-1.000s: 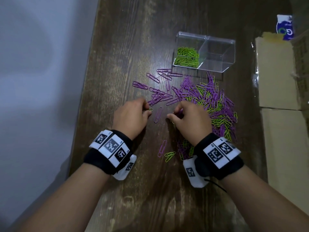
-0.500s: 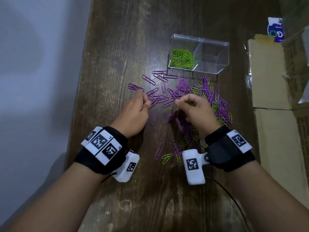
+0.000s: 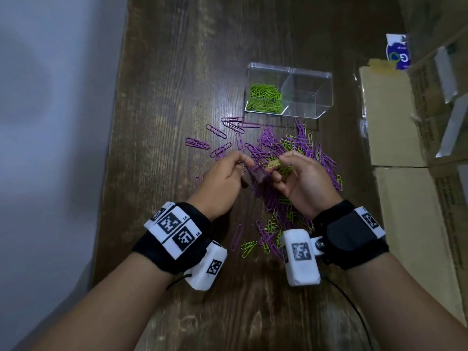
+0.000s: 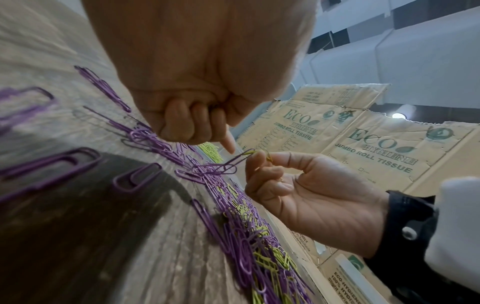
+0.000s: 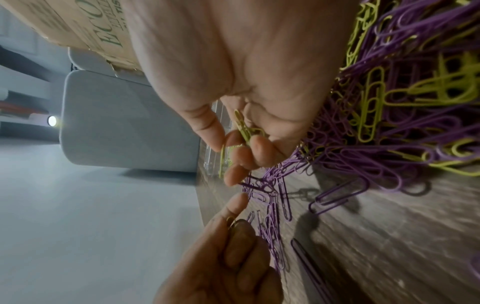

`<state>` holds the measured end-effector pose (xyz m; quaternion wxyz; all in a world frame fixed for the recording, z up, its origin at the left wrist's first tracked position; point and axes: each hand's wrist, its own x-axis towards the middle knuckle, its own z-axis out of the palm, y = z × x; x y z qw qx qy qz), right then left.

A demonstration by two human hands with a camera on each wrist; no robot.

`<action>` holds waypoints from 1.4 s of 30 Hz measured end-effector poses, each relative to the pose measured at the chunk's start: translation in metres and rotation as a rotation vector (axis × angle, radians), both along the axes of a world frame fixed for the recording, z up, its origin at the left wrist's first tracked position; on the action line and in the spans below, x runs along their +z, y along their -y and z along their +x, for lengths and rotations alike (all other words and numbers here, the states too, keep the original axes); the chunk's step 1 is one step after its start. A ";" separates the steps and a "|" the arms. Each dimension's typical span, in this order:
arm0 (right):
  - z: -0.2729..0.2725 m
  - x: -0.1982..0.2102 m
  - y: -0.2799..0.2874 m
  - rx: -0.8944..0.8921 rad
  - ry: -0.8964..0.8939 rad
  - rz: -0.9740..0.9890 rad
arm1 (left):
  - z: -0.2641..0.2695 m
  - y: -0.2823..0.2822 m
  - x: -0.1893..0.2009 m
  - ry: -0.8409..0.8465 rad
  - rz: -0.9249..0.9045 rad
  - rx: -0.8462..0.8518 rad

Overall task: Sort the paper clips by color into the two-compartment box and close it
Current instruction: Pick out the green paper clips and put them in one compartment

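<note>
We held both hands low over the mixed heap of paper clips [image 3: 291, 158] on the wooden table [image 3: 177, 72], close enough to pick without reaching. Our right hand [image 3: 301, 183] pinched a green clip [image 3: 273, 163] between thumb and forefinger, with more green clips tucked against the curled fingers in the right wrist view, probably so we could carry several to the box in one trip. A purple clip [image 4: 228, 164] hung snagged on the green one, which we judged was why the left hand [image 3: 222, 183] came in beside it, forefinger pointing at the tangle to free it. The other left fingers were curled, and the right wrist view showed a yellowish clip pinched at that thumb. The clear two-compartment box [image 3: 288, 90] stood open beyond the heap, well apart from both hands, its left compartment holding green clips and its right one bare, so green was plainly being sorted first. Cardboard cartons [image 3: 390, 117] lined the table's right edge.
</note>
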<state>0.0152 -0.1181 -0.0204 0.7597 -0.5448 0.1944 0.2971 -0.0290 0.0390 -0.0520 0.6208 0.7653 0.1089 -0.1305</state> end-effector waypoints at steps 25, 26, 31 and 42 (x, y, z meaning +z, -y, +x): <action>0.002 0.003 0.033 0.039 0.028 0.018 | 0.006 0.016 0.004 0.160 0.477 -0.223; 0.004 0.004 0.033 0.039 0.035 0.010 | 0.007 0.011 0.005 0.157 0.524 -0.233; 0.035 0.018 0.026 0.094 0.094 -0.090 | 0.025 -0.021 0.022 0.159 0.563 -0.092; 0.151 0.046 -0.045 0.653 0.713 -1.152 | 0.144 -0.013 0.061 0.081 0.692 -0.168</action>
